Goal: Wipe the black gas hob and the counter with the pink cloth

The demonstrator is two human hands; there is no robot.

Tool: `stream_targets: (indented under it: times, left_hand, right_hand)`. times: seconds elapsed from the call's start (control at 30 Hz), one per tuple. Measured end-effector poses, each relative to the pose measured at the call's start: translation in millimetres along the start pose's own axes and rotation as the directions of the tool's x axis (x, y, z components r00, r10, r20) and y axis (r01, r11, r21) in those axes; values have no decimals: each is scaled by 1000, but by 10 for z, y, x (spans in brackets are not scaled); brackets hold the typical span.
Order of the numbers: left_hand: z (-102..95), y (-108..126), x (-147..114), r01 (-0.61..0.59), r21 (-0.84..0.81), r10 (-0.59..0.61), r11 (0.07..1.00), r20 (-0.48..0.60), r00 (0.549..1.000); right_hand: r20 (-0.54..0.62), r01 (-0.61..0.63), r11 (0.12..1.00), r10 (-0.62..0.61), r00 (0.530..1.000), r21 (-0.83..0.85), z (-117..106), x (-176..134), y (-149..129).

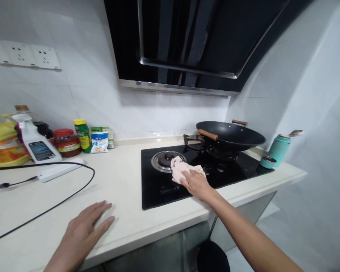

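My right hand (196, 184) presses a crumpled pale pink cloth (180, 169) onto the black glass gas stove (155, 194). The cloth touches the right edge of the left burner (160, 161), whose metal ring is bare of its pot stand. My left hand (85, 230) rests on the white countertop (121, 185) left of the stove, fingers stretched out and holding nothing. A black wok (232, 132) with wooden handles sits over the right burner. A black pot stand (191, 140) leans near the wok's left side.
Left along the wall stand a white spray bottle (38, 139), a red-lidded jar (67, 142), a green shaker bottle (83, 136) and a small packet (99, 142). A black cable (93, 175) loops across the counter. A teal flask (280, 149) and its cup (268, 162) stand right. The range hood (175, 37) overhangs.
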State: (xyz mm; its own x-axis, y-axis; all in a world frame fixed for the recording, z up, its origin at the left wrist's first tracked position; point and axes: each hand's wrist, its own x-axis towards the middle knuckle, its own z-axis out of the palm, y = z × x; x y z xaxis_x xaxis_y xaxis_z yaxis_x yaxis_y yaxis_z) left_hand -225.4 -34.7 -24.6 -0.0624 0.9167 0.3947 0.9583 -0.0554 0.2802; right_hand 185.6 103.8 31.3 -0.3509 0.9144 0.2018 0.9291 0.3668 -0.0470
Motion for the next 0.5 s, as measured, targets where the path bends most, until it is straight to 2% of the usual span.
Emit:
stream_targets:
  times: [0.1, 0.27, 0.4, 0.5]
  left_hand:
    - [-12, 3, 11, -2, 17, 2, 1000, -3, 1000]
    - [-25, -9, 17, -15, 33, 15, 999, 7, 1000]
    - [-13, -25, 21, -9, 31, 9, 999, 1, 1000]
    - [-13, -21, 20, -2, 35, 2, 999, -5, 1000]
  right_hand:
    - [-72, 85, 994, -80, 994, 68, 48, -238, 214]
    - [-211, 199, 972, -170, 963, 127, 153, -596, 746]
    - [-271, 145, 982, -109, 956, 119, 188, -833, 1171]
    - [-289, 30, 994, 1, 957, 104, 181, -911, 1380]
